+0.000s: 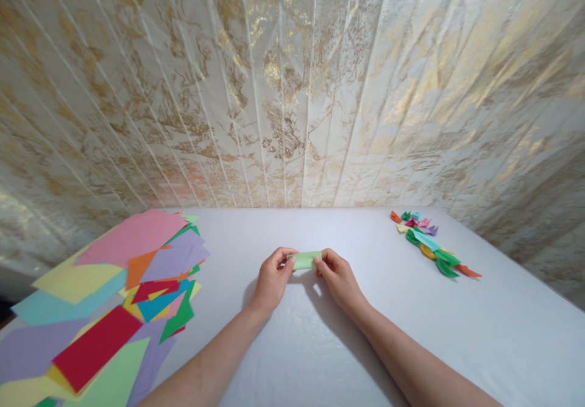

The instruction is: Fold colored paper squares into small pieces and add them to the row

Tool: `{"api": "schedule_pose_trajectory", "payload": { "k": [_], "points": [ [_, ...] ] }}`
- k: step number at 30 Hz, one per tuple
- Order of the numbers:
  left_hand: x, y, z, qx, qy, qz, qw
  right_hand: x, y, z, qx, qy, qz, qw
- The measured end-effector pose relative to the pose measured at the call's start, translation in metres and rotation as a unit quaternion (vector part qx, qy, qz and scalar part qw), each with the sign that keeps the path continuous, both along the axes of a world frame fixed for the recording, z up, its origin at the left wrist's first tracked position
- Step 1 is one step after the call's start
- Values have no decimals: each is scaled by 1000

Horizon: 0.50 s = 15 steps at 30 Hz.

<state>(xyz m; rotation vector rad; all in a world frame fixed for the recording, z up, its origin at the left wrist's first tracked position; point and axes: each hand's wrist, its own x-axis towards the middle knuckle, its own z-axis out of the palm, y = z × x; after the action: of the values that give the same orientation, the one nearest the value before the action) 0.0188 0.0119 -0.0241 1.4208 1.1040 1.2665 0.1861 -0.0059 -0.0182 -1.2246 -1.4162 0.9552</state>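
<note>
A small light green piece of paper [305, 261], rectangular and seemingly folded, is held level just above the white table [283, 352]. My left hand [275, 273] pinches its left end between thumb and fingers. At the opposite end, my right hand [337, 274] grips the paper the same way, thumb on the near face. The fingers behind the paper are partly hidden.
Loose coloured paper sheets, among them a red sheet [98, 347] and a pink sheet [132, 236], spread over the table's left side. Several small folded paper pieces [427, 242] lie in a row at the back right. A gold-patterned curtain [287, 90] hangs behind the table.
</note>
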Motion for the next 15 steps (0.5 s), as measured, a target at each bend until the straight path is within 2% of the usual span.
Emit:
{"api": "schedule_pose_trajectory", "payload": {
  "k": [15],
  "points": [
    [-1,0,0,11,21,11,1000,1,0,0,1,-22,-17,1000]
  ]
}}
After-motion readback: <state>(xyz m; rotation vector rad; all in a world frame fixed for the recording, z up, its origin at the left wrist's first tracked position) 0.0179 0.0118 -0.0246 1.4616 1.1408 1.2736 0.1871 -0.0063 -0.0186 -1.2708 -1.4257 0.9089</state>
